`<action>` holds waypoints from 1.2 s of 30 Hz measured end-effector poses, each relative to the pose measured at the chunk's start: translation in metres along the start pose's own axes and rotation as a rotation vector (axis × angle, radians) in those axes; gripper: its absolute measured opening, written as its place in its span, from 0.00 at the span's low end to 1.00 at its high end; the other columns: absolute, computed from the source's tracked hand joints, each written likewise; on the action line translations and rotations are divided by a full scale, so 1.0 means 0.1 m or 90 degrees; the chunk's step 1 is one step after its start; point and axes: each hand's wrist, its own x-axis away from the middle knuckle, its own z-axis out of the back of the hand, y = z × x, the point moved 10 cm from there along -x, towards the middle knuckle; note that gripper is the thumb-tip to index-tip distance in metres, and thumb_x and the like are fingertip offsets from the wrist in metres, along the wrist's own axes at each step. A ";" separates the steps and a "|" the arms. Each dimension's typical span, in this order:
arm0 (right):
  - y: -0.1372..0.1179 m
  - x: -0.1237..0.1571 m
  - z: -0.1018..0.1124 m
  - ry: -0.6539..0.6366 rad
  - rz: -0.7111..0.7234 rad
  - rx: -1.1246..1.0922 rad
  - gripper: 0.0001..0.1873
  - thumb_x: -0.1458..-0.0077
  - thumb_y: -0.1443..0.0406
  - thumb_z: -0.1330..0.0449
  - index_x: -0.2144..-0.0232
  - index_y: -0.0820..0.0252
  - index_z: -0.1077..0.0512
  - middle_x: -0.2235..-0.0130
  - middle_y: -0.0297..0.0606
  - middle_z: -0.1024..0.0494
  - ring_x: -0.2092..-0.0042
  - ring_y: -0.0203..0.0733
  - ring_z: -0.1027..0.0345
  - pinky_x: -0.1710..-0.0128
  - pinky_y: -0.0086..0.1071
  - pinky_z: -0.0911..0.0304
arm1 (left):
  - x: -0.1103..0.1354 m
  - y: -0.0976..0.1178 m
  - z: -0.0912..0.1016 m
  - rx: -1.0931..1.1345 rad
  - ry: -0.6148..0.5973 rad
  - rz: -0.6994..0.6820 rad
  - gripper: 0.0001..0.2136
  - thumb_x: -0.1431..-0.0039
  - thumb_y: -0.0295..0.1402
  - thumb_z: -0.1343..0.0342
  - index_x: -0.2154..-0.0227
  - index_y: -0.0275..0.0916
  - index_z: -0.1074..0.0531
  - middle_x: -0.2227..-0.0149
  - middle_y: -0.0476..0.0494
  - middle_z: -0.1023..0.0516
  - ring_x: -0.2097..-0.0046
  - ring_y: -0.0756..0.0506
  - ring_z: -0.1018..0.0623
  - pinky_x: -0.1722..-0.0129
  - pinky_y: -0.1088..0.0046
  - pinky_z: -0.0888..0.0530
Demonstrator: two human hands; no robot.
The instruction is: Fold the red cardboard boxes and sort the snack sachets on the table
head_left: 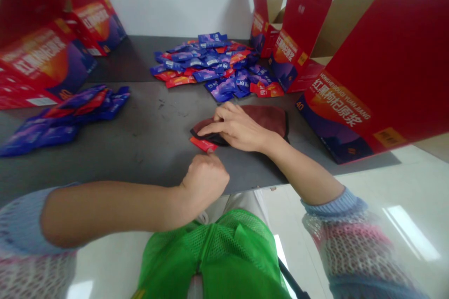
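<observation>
A brown cloth piece (pixel 270 119) with black edging, perhaps a pouch, lies on the table in front of me. My right hand (pixel 238 126) is on top of it, index finger stretched along its black edge and the other fingers curled on the fabric; the thumb is hidden. The end of a red sachet (pixel 203 144) shows at that edge, and the rest of it is out of sight. Closed into a fist, my left hand (pixel 206 175) has its fingertips at the sachet's near end. Most of the left fingers are turned away from view.
Behind my hands lies a heap of blue and red sachets (pixel 210 61). More blue sachets (pixel 63 119) are at the left. Open red boxes stand on both sides, including a large one (pixel 343 112) close on the right. The grey table's (pixel 150 149) front edge is near my body.
</observation>
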 end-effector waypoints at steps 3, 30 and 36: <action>-0.12 -0.04 -0.16 -0.038 0.021 0.008 0.21 0.34 0.66 0.51 0.46 0.43 0.25 0.60 0.41 0.30 0.56 0.47 0.45 0.58 0.39 0.52 | 0.00 -0.01 0.04 -0.006 0.008 0.000 0.15 0.44 0.15 0.55 0.70 0.22 0.21 0.74 0.29 0.23 0.73 0.39 0.21 0.77 0.69 0.35; -0.28 -0.02 -0.14 0.020 0.128 0.018 0.20 0.33 0.64 0.52 0.45 0.47 0.27 0.50 0.40 0.27 0.57 0.43 0.41 0.60 0.36 0.45 | 0.01 -0.01 0.04 0.010 0.025 -0.023 0.13 0.45 0.16 0.54 0.71 0.24 0.23 0.75 0.30 0.23 0.74 0.39 0.22 0.77 0.69 0.36; -0.19 -0.06 -0.21 -0.024 0.110 0.055 0.19 0.32 0.63 0.51 0.45 0.50 0.28 0.45 0.39 0.26 0.53 0.46 0.42 0.62 0.37 0.48 | 0.02 -0.02 0.05 -0.001 0.033 -0.016 0.12 0.46 0.16 0.52 0.73 0.24 0.22 0.76 0.31 0.24 0.75 0.40 0.23 0.78 0.69 0.39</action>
